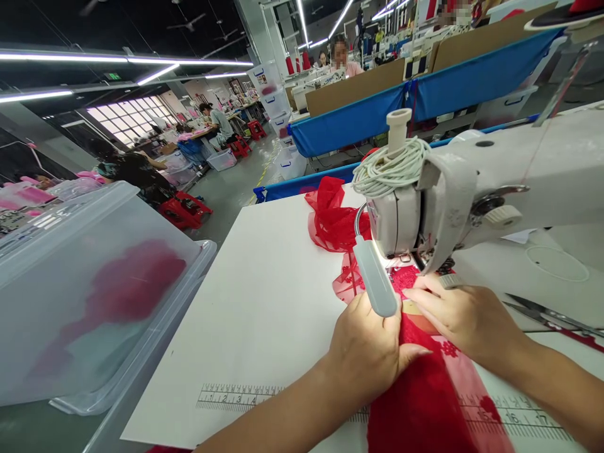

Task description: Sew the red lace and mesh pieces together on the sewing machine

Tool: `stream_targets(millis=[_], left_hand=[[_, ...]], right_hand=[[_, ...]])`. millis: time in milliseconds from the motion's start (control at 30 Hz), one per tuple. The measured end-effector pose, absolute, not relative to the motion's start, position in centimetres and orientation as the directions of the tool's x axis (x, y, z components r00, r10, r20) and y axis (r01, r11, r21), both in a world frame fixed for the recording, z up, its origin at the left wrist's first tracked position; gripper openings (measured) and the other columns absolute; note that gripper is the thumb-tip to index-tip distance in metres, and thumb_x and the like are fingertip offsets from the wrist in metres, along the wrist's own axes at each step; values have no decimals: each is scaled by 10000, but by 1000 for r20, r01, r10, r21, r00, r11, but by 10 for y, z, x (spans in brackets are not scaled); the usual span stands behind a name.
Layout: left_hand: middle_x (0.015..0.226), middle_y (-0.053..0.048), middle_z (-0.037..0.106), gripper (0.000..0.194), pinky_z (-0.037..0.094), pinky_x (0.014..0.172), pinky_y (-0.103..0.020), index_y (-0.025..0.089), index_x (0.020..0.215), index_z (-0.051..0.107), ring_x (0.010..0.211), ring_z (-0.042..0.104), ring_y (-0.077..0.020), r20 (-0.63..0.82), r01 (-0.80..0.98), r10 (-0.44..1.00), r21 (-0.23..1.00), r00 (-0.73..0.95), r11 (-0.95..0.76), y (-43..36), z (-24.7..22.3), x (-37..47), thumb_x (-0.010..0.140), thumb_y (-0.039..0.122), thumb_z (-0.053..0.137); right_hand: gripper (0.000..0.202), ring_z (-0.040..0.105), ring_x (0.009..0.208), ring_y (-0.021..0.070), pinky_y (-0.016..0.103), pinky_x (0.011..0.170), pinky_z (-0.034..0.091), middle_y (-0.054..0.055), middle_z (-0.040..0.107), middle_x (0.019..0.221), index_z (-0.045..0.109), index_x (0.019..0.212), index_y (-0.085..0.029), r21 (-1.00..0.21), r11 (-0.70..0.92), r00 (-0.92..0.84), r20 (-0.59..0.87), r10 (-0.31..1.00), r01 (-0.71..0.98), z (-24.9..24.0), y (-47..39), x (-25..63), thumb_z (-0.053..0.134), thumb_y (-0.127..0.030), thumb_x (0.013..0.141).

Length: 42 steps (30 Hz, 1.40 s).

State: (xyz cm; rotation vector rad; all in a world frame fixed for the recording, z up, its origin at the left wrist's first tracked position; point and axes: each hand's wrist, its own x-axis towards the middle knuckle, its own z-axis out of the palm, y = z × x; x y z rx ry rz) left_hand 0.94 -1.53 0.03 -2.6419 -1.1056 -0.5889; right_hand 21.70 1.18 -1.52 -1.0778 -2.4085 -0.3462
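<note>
Red lace fabric point(419, 390) runs from the table's front edge up under the head of a white sewing machine point(396, 220). My left hand point(365, 343) grips the fabric just in front of the machine, thumb lying across it. A grey lamp point(375, 277) on a bent neck hides some of its fingers. Close to the needle area, my right hand point(465, 314) presses its fingers together on the right side of the same cloth. The needle itself is hard to make out. Beyond the lamp, more sheer red fabric point(330, 217) lies bunched on the table.
Scissors point(552, 314) lie right of my right hand. A printed ruler point(240, 396) crosses the white tabletop point(226, 314). At the left stands a translucent plastic bin point(94, 302) with red and pale contents. Blue cloth panels point(344, 126) hang behind the machine; other people sit farther off.
</note>
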Motion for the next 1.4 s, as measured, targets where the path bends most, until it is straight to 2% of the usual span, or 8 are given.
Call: stream_targets(millis=[233,467,700,833,933,1033,1167,1400], left_hand=[[1030,-193,723,704,562,644,-358,77,1028,713,829,690,-263,503,730,606,-75,616,-680,-15,4,13,1064,595,237],[1068,-212,716,718,572,709,-380,71,1087,700,943,696,-292,485,733,617,-78,620,-676,-15,-1,13,1064,596,210],[1094,-207,701,607,573,792,-422,85,1091,694,950,676,-305,496,734,615,-68,613,-676,-15,2,11,1040,594,368],[989,-137,701,350,545,914,-485,131,985,702,952,648,-298,544,748,646,51,535,-662,-8,9,8,1042,349,434],[879,-93,670,258,556,796,-406,155,972,685,850,628,-247,503,738,722,220,475,-638,-2,9,6,990,154,427],[835,-73,635,262,529,668,-341,165,943,647,741,580,-209,421,714,761,303,494,-631,0,7,6,963,105,393],[885,-86,623,245,529,680,-334,165,953,624,796,595,-222,370,719,743,230,558,-655,-6,3,6,954,97,389],[924,-91,646,245,545,715,-342,170,947,638,869,632,-232,291,780,771,115,566,-615,-9,-1,12,968,126,397]], right_hand=[[361,469,429,116,290,437,221,42,713,782,632,750,-199,64,657,-580,540,610,751,-12,12,215,349,-56,922],[358,435,416,105,309,438,186,45,703,770,648,752,-194,78,648,-580,534,615,758,-15,13,216,361,-54,913],[382,458,425,111,298,421,208,44,714,799,686,820,-198,68,630,-558,544,627,774,-13,13,213,346,-93,960],[393,437,400,113,299,414,189,46,709,788,688,812,-200,94,618,-561,542,625,780,-14,13,213,339,-92,956],[402,409,395,114,303,419,165,38,683,749,675,774,-202,97,616,-565,529,634,782,-15,13,214,332,-53,921],[405,390,397,114,312,428,158,43,666,734,701,834,-188,93,617,-561,537,630,781,-15,13,214,331,-57,933],[414,416,423,117,325,456,155,53,691,801,724,991,-194,92,618,-564,529,634,781,-14,11,214,352,-38,898],[313,402,432,114,323,474,126,34,682,793,700,882,-230,64,598,-557,456,695,799,-13,10,213,424,-84,856]])
